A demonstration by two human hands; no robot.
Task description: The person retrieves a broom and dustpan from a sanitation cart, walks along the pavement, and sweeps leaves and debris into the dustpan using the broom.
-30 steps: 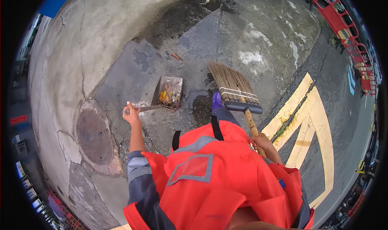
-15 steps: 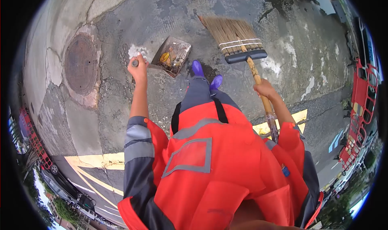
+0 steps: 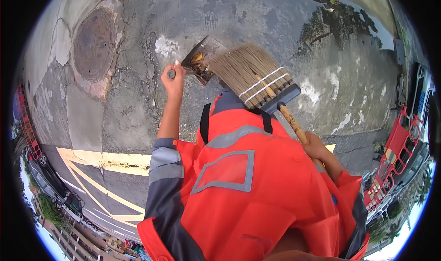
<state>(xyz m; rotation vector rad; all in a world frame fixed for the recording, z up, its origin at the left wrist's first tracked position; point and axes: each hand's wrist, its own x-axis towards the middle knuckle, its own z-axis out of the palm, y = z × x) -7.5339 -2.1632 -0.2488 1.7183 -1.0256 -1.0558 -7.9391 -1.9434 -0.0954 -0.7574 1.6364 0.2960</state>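
My left hand is closed round the round-ended handle of a dustpan. Inside the pan lie a yellow leaf and dark debris. The wooden shaft of a wide broom is gripped in my right hand. Its bristles, tied with two white bands, point up and left and overlap the right side of the pan from this angle. Whether bristles and pan touch, I cannot tell. The broom head hides my boots and part of the pan.
A round manhole cover is set in the cracked pavement at the left. Yellow lines mark the road. Red barriers and parked vehicles stand at the right, with a dark car at the lower left. A wet patch lies upper right.
The broom head has swung left and closer to my body, now overlapping the dustpan. My right hand has moved lower in view. My left hand and the pan appear shifted slightly right.
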